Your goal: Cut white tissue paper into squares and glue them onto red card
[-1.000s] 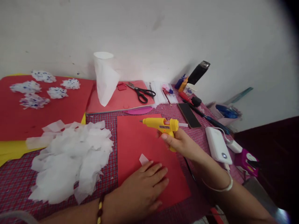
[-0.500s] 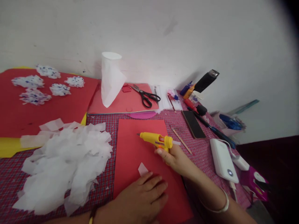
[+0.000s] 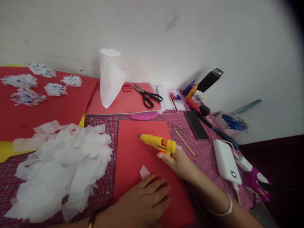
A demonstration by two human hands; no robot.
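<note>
Centrally, a yellow glue gun is held above a red sheet, nozzle pointing left; the person's right hand is wrapped around its handle. Nearer, the left hand lies palm down on the sheet, fingers slightly spread, just beside a white scrap; I cannot tell whether it touches. Left of the sheet sits a heap of paper pieces. Behind, scissors and a paper cone rest on a red pad. Rightward are a stick and phone.

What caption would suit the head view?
Right hand holding yellow plastic glue gun above red rectangular paper, left hand resting on the paper.
</note>
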